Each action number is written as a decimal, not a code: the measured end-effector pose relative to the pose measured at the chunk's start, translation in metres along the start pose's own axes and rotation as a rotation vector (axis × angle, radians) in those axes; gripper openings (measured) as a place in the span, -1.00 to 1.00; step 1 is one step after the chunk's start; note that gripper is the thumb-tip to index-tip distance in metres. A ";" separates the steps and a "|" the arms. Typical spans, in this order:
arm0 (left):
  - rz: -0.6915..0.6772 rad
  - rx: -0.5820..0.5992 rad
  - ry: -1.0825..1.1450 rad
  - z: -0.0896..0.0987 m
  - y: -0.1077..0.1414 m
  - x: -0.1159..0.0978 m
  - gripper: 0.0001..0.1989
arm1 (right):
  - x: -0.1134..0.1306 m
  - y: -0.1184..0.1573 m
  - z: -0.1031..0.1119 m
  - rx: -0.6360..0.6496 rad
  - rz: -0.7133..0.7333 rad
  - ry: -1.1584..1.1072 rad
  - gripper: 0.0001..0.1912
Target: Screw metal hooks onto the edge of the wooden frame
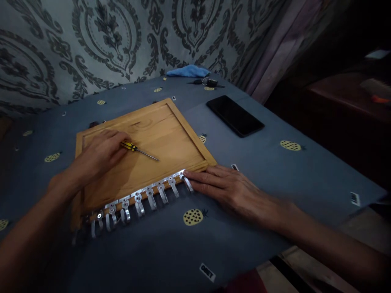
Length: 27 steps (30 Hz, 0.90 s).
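Note:
A wooden board with a raised frame lies on the table. Along its near edge runs a metal hook rail with several silvery hooks hanging past the wood. My left hand is above the board's left side, its fingers closed around a small screwdriver with a yellow and black handle. The shaft points right and toward me, apart from the hooks. My right hand rests at the near right corner with fingers stretched out. Its fingertips touch the rail's right end.
On the blue pineapple-print tablecloth, a black phone lies right of the board. Behind it are keys and a blue cloth. A patterned wall borders the back. Small dark objects show behind the board.

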<state>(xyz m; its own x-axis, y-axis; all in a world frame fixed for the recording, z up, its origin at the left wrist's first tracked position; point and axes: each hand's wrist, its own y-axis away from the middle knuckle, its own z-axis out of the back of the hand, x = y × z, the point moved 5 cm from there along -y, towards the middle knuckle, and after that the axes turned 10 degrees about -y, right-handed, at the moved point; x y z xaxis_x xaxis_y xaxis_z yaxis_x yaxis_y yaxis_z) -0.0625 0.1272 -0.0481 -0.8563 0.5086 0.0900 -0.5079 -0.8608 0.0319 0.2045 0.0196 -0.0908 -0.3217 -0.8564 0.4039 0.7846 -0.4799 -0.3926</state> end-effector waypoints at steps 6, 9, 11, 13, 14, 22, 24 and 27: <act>0.019 0.079 0.026 0.012 0.006 -0.001 -0.71 | 0.001 -0.002 0.002 0.004 -0.015 0.002 -0.61; 0.070 0.073 0.068 0.017 0.016 -0.003 -0.74 | 0.001 -0.002 0.002 -0.011 -0.010 0.012 -0.61; 0.129 0.008 0.211 0.021 0.025 -0.008 -0.74 | 0.001 -0.002 0.002 -0.024 -0.006 0.021 -0.62; 0.211 -0.121 0.461 0.029 0.034 -0.015 -0.76 | 0.001 -0.002 0.002 -0.021 -0.014 0.021 -0.62; 0.250 -0.200 0.585 0.034 0.039 -0.020 -0.77 | 0.001 -0.002 0.002 -0.019 -0.018 0.019 -0.62; 0.371 -0.596 0.809 0.067 0.061 -0.076 -0.88 | 0.003 -0.003 0.003 -0.026 -0.009 0.037 -0.65; 0.396 -0.604 0.759 0.069 0.062 -0.085 -0.89 | 0.002 -0.003 0.002 -0.026 -0.011 0.021 -0.64; 0.383 -0.565 0.724 0.069 0.060 -0.093 -0.86 | 0.002 -0.003 0.002 -0.025 -0.018 0.031 -0.63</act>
<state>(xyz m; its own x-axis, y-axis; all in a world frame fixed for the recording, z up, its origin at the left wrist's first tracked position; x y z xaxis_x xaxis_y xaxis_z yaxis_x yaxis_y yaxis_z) -0.0068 0.0275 0.0138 -0.7269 0.2491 -0.6400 0.0058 -0.9297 -0.3683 0.2026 0.0195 -0.0871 -0.3520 -0.8530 0.3854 0.7654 -0.4993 -0.4061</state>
